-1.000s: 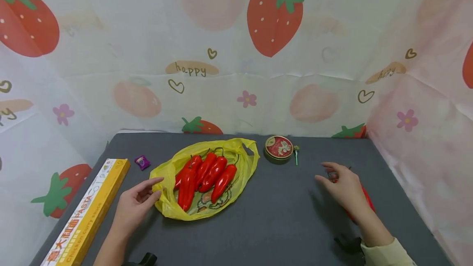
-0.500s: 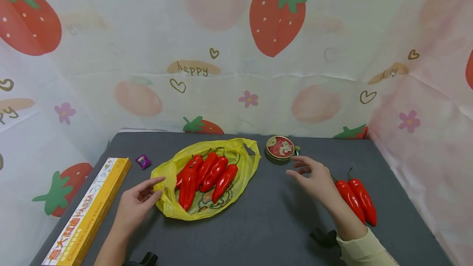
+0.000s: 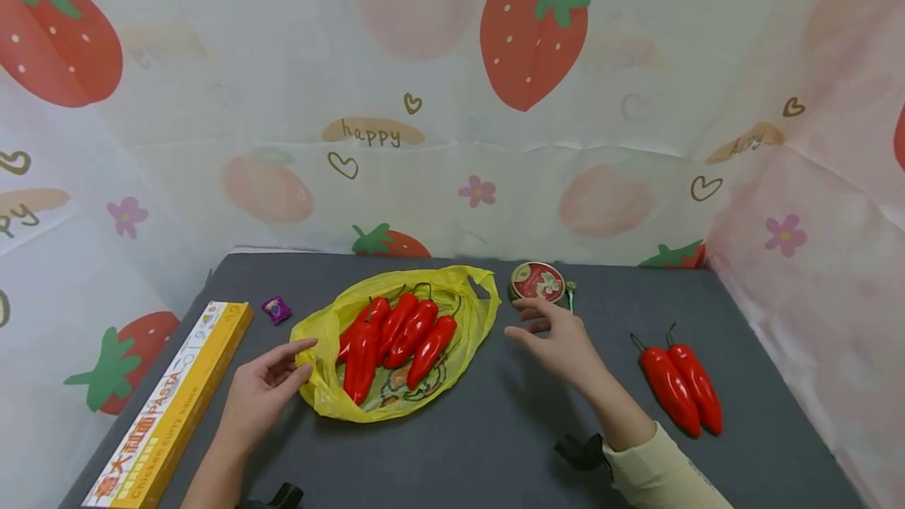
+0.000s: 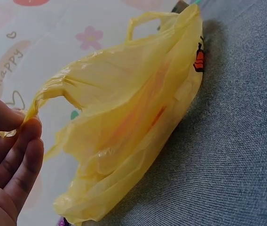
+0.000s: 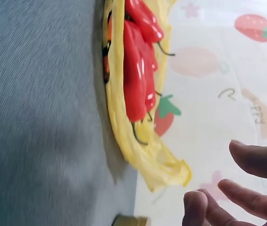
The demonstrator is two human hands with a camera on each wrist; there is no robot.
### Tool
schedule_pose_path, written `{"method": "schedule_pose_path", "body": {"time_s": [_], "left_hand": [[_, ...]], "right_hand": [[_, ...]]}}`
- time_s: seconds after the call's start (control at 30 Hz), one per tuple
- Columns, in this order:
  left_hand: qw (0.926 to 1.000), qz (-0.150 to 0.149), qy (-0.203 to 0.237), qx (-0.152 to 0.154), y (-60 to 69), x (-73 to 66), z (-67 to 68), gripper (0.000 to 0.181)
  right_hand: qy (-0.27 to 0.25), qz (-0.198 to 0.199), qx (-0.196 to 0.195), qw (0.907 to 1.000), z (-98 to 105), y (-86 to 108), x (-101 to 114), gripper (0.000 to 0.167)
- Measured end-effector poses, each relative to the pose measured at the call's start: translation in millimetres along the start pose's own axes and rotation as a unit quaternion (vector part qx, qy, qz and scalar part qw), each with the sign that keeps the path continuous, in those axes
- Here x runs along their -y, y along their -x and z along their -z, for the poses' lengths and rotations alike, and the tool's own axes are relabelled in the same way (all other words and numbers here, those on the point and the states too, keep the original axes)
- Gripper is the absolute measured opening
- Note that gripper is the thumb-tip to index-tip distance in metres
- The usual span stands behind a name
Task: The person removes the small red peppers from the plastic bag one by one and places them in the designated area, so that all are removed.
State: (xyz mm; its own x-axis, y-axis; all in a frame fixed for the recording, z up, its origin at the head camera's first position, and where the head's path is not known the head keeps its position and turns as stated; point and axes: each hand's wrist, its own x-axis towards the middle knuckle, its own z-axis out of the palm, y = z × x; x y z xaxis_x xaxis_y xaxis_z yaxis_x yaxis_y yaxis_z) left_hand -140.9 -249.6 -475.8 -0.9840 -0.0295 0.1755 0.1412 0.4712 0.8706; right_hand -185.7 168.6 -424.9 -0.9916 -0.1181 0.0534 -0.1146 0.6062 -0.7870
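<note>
Several red chili peppers (image 3: 413,332) lie in a yellow plastic bag (image 3: 463,364) that is spread wide on the dark tabletop. My left hand (image 3: 260,391) pinches the bag's left edge between thumb and fingertips; the left wrist view shows the handle loop (image 4: 42,96) caught there. To the right of the bag my right hand (image 3: 555,340) hovers with nothing in it, thumb and fingers apart, just in front of a round red tin (image 3: 537,281). Two more chili peppers (image 3: 672,387) lie side by side farther right.
A long yellow pasta box (image 3: 173,407) lies along the left side of the table. A small purple packet (image 3: 276,309) sits behind it. A small green item (image 3: 570,293) is beside the tin. Strawberry-print cloth (image 3: 452,100) hangs behind and around the table.
My right hand has moved left from over the two loose peppers, now fully visible, towards the bag. The left hand has kept its hold on the bag.
</note>
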Motion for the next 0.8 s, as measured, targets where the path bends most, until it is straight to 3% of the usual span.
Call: {"method": "schedule_pose_path", "body": {"time_s": [0.2, 0.53, 0.8], "left_hand": [[1.0, -0.001, 0.004, 0.0, 0.1, 0.9, 0.0, 0.035], [0.9999, -0.008, 0.008, 0.001, -0.3, 2.3, -0.6, 0.035], [1.0, -0.008, 0.005, 0.001, -0.6, 3.0, -0.2, 0.035]], "right_hand": [[-0.038, -0.009, 0.028, 0.9989, -16, -9.3, 8, 0.055], [-0.052, 0.009, 0.049, 0.9974, -41, -23.0, 14, 0.047], [-0.084, -0.017, 0.067, 0.994, -62, -36.8, 15, 0.061]]}}
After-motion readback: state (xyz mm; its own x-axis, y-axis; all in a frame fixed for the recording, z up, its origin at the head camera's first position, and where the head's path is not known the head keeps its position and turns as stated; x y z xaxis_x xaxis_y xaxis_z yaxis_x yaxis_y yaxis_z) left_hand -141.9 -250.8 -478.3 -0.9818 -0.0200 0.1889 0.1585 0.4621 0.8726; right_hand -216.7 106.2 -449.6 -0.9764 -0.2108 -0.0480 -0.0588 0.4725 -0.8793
